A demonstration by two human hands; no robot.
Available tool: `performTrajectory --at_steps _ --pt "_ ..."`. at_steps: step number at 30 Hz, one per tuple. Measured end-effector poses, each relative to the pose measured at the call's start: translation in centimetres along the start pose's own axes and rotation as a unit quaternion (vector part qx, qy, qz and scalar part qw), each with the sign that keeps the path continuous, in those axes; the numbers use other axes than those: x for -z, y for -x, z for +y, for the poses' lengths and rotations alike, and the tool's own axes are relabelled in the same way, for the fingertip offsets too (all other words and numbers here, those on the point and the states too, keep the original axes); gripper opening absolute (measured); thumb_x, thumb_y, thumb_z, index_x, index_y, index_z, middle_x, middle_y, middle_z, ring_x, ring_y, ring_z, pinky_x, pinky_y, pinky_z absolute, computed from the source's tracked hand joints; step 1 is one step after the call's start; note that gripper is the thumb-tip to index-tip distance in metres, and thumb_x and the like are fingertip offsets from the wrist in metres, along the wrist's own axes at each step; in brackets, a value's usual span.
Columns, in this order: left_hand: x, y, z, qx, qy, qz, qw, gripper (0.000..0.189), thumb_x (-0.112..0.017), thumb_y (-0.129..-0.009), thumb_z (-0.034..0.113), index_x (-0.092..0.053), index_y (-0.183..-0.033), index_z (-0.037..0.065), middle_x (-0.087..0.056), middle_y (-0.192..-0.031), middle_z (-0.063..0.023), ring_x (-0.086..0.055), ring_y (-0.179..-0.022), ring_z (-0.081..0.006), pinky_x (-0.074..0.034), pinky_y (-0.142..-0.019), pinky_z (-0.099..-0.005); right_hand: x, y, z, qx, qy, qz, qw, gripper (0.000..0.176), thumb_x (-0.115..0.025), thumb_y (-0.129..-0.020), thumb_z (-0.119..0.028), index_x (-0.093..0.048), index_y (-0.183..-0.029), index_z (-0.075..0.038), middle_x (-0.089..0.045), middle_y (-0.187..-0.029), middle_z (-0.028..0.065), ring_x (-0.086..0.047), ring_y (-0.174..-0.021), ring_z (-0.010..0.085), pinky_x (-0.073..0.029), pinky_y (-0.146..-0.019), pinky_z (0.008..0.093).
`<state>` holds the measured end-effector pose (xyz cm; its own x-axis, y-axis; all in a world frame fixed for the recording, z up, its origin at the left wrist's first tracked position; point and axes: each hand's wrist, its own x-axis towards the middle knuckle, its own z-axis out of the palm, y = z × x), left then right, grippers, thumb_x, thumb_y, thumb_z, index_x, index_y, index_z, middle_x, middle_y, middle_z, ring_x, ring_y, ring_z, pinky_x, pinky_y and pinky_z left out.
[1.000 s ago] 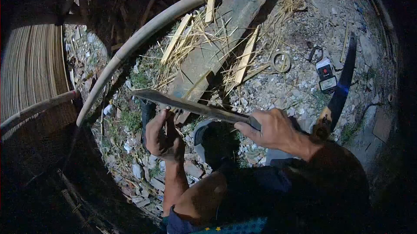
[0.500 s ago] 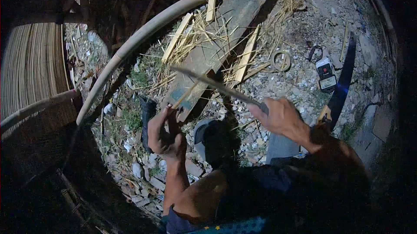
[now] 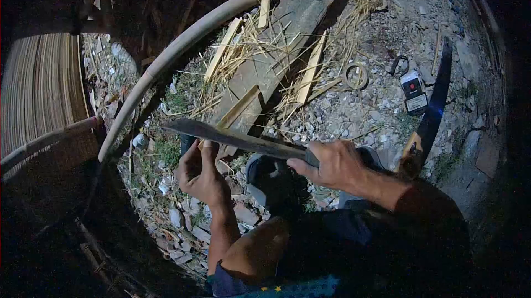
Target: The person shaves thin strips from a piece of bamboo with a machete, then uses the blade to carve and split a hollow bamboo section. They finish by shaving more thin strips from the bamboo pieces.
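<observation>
My right hand (image 3: pixel 338 166) is closed around the grip of a machete (image 3: pixel 238 140), whose long blade points left. The blade lies across a thin bamboo strip (image 3: pixel 241 106), just past the fingertips of my left hand (image 3: pixel 206 175). Thumb and fingers of that hand pinch the strip's near end. Its far end rests on or just above a worn wooden board (image 3: pixel 276 74), tilted up and to the right. The blade covers part of the strip.
Cut bamboo pieces (image 3: pixel 312 65) and straw-like shavings (image 3: pixel 238 63) lie about the board. A curved pole (image 3: pixel 180 43) runs along the left. On the stony ground at right are a tape roll (image 3: pixel 355 75), a small black device (image 3: pixel 414 94) and a saw (image 3: pixel 435 107).
The machete has swung down and left along the strip, from near its far end to close by my left fingers. My left hand has shifted slightly left and the right hand lower.
</observation>
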<state>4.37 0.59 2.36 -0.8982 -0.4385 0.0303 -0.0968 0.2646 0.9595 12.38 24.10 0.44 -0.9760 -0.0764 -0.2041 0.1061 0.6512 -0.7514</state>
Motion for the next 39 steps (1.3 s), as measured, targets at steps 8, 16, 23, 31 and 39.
performTrajectory --at_steps 8,16,23,31,39 --pt "0.9 0.0 -0.5 0.072 0.056 0.014 0.996 0.020 -0.074 -0.090 0.001 -0.065 -0.104 -0.010 -0.071 -0.096 -0.0194 -0.073 -0.082 -0.0230 -0.064 -0.078 -0.0346 0.1 -0.5 0.8 -0.017 0.043 -0.018 0.999 0.061 -0.066 -0.093 -0.056 -0.058 -0.069 0.000 -0.053 -0.046 0.0184 -0.060 -0.043 0.0389 -0.050 -0.044 0.0479" --pt "1.4 -0.5 0.6 0.173 0.042 0.022 0.984 0.017 -0.072 -0.088 0.002 -0.067 -0.101 -0.008 -0.073 -0.091 -0.0164 -0.074 -0.080 -0.0238 -0.061 -0.073 -0.0322 -1.2 0.0 4.7 0.002 0.076 -0.007 0.997 0.063 -0.061 -0.095 -0.058 -0.059 -0.072 0.001 -0.054 -0.048 0.0168 -0.060 -0.043 0.0348 -0.051 -0.045 0.0492" --pt "1.8 -0.6 0.3 0.180 0.061 -0.005 0.982 0.019 -0.072 -0.089 0.005 -0.066 -0.102 -0.007 -0.072 -0.095 -0.0170 -0.074 -0.087 -0.0271 -0.064 -0.081 -0.0402 0.1 -0.9 5.4 -0.108 0.113 -0.011 0.988 0.059 -0.065 -0.093 -0.055 -0.060 -0.073 -0.001 -0.057 -0.054 0.0184 -0.061 -0.049 0.0390 -0.050 -0.050 0.0506" --pt "3.9 -2.0 -0.9 0.230 0.115 -0.004 0.966 0.024 -0.071 -0.088 0.004 -0.063 -0.108 -0.007 -0.070 -0.101 -0.0191 -0.072 -0.092 -0.0290 -0.061 -0.084 -0.0400 0.4 -0.3 9.0 -0.123 0.127 0.006 0.984 0.056 -0.066 -0.093 -0.055 -0.063 -0.077 -0.001 -0.062 -0.062 0.0235 -0.065 -0.060 0.0447 -0.051 -0.058 0.0529" --pt "4.3 -16.7 -0.4 -0.071 0.083 -0.022 0.994 0.041 -0.058 -0.105 0.029 -0.056 -0.122 -0.009 -0.060 -0.114 -0.0188 -0.062 -0.111 -0.0261 -0.053 -0.097 -0.0326 -0.7 0.1 9.0 -0.160 0.136 -0.022 0.977 0.057 -0.061 -0.096 -0.053 -0.066 -0.085 0.003 -0.064 -0.069 0.0285 -0.065 -0.066 0.0489 -0.052 -0.064 0.0551"
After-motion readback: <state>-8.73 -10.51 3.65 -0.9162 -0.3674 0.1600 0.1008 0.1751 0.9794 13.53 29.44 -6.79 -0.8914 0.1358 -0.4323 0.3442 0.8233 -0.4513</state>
